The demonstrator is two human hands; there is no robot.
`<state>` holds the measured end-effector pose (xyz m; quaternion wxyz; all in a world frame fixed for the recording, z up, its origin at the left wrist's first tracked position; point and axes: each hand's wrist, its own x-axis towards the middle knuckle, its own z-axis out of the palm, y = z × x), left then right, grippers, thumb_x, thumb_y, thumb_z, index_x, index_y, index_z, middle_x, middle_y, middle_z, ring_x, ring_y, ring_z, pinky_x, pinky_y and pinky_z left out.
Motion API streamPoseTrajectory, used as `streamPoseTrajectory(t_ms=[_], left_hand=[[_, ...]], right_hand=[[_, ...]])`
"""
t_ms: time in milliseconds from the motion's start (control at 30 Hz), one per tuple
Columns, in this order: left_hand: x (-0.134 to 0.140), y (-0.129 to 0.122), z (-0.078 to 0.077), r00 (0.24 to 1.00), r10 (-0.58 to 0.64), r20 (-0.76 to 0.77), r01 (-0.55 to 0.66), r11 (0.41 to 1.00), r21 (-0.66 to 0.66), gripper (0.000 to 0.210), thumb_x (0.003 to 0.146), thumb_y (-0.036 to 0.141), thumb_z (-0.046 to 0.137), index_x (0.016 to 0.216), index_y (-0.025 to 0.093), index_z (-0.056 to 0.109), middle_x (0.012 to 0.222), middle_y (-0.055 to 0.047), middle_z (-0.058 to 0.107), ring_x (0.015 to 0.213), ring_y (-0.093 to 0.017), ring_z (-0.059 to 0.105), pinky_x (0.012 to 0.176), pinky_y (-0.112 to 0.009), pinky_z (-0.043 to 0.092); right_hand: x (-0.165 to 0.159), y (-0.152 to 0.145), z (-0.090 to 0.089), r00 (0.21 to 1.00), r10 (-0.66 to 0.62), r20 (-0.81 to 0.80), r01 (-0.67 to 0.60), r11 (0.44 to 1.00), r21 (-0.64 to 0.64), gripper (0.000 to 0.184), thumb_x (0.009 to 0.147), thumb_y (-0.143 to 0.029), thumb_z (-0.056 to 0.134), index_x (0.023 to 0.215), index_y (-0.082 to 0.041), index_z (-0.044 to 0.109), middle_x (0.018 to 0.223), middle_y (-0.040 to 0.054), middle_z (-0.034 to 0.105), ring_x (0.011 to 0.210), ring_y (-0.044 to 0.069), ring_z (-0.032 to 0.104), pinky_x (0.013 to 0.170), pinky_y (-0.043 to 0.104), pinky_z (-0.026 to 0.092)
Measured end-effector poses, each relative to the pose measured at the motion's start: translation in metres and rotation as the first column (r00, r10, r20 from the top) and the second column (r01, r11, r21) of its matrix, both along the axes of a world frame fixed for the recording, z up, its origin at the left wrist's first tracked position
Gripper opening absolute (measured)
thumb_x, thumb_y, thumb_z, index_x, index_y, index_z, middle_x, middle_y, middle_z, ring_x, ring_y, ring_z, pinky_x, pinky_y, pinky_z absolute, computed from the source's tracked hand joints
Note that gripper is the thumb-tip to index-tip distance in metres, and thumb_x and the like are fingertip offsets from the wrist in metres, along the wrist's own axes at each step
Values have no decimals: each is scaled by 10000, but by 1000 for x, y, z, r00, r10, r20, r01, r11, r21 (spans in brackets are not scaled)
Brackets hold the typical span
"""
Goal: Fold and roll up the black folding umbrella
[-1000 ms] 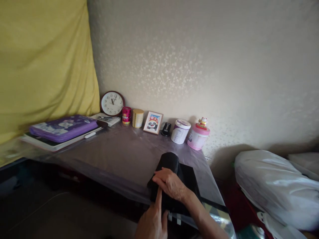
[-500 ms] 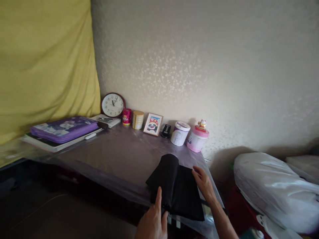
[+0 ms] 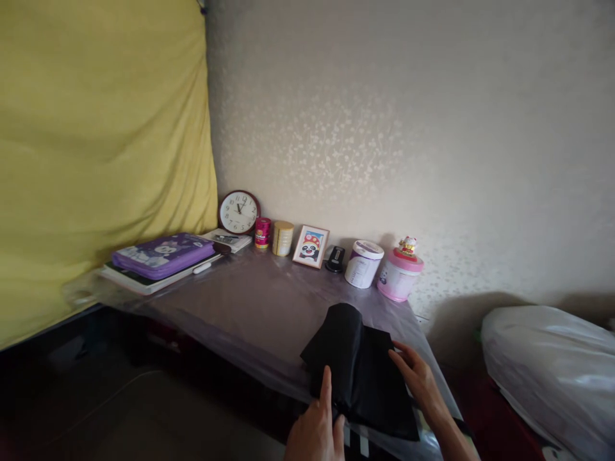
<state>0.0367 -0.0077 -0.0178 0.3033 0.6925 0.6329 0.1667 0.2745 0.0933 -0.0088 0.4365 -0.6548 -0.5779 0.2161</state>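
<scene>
A black folded cloth thing (image 3: 358, 371), which looks like a collapsed umbrella, lies over the table's front right corner. Its loose panels spread to both sides of a rounded middle fold. My left hand (image 3: 317, 422) is at its near end, closed around it, with the index finger stretched along the cloth and the thumb beside a small dark part. What lies inside that palm is hidden. At the right panel's upper edge, my right hand (image 3: 420, 378) has its fingertips on the cloth, seemingly pinching it; the far side of the grip does not show.
The table (image 3: 240, 294) has a plastic cover. Along the wall stand a clock (image 3: 239, 212), a pink can (image 3: 262, 233), a yellow can (image 3: 283, 239), a picture frame (image 3: 311, 246) and two tubs (image 3: 364, 264). A purple case (image 3: 163, 256) lies left; a white bag (image 3: 552, 365) bulges right.
The view has turned slightly left, so everything sits farther right in the picture. Both hands keep almost the same place on the black cloth.
</scene>
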Motion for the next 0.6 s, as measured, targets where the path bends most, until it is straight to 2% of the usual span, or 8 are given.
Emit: streamPoseTrajectory(t_ms=[100,167,233,300,367,433,600], left_hand=[[-1,0,1,1000,-13,7,13,1000,12,677,885,242,359,1433,190,-35,1057,-92,635,939,-198,608,810,-263,424],[-2,-1,2,1000,-23,8,22,1000,13,667,891,245,353,1435,183,-27,1074,-96,632,953,-196,606,820,-258,416],[-3,-3,4,1000,-12,-9,12,1000,19,654,900,251,350,1438,184,-16,1085,-98,631,958,-198,606,815,-261,413],[-3,-5,6,1000,14,-27,-13,999,44,629,914,262,338,1440,190,1,1076,-94,637,949,-198,609,792,-262,414],[-3,-7,8,999,19,-46,-17,999,47,616,923,269,328,1441,179,8,1050,-92,647,936,-193,614,771,-254,412],[-4,-8,8,999,8,-46,-6,999,44,613,926,266,329,1441,169,11,1047,-88,650,936,-182,614,766,-238,405],[-5,-7,9,1000,3,-30,-2,999,45,621,923,250,350,1442,178,17,1047,-77,655,922,-166,620,751,-220,392]], right_hand=[[5,1,-9,998,13,69,-12,1000,-12,430,674,-495,570,979,-200,639,652,9,677,638,227,651,590,328,503],[7,1,-13,982,-29,188,26,1000,18,377,693,-431,550,989,-211,629,670,10,675,655,234,651,626,352,509],[3,1,-11,936,-91,341,58,993,106,362,713,-356,523,1032,-209,612,826,52,690,807,258,650,751,392,500],[-5,2,-4,874,-85,478,-23,976,216,361,759,-298,478,1091,-211,590,1046,88,653,1037,272,577,892,424,447],[-14,3,4,827,22,561,-178,958,225,350,793,-217,424,1100,-218,593,1138,74,623,1106,247,537,963,427,404],[-23,2,11,781,163,603,-320,933,163,361,797,-148,393,1071,-220,616,1130,61,634,1110,227,536,974,422,400],[-34,-27,20,675,416,609,-510,860,-21,458,699,-8,340,888,-235,689,966,31,689,1101,207,539,965,397,398]])
